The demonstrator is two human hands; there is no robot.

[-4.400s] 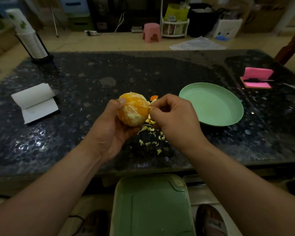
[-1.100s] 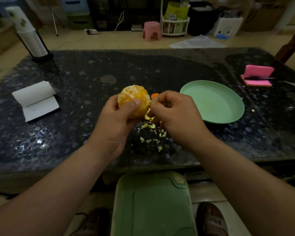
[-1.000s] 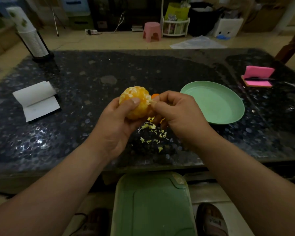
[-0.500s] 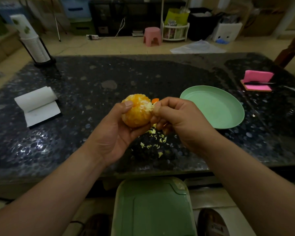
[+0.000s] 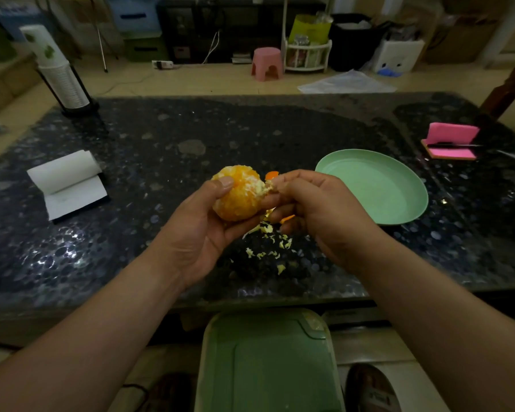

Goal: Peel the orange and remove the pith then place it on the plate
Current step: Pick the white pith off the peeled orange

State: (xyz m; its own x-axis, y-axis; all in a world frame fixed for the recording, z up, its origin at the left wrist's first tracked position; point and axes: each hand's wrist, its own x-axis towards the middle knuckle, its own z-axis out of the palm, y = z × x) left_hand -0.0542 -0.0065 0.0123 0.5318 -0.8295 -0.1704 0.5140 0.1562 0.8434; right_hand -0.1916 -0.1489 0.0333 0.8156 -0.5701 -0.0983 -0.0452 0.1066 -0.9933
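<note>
A dark speckled stone table point(image 5: 250, 129) fills the foreground under dim light; beyond it lies tan floor point(image 5: 205, 81); a pink stool point(image 5: 266, 62) stands beside a white rack point(image 5: 306, 56); a black bin point(image 5: 351, 43) and blue drawers point(image 5: 133, 16) stand further back.

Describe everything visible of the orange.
The orange is round and peeled, with glossy orange flesh and patches of pale pith on its top and right side. It is held in the air above the dark table, left of the green plate and apart from it. The left hand holds it, thumb on its upper left, fingers underneath. The right hand pinches a strip of pith at its upper right. Pale scraps lie on the table below.
</note>
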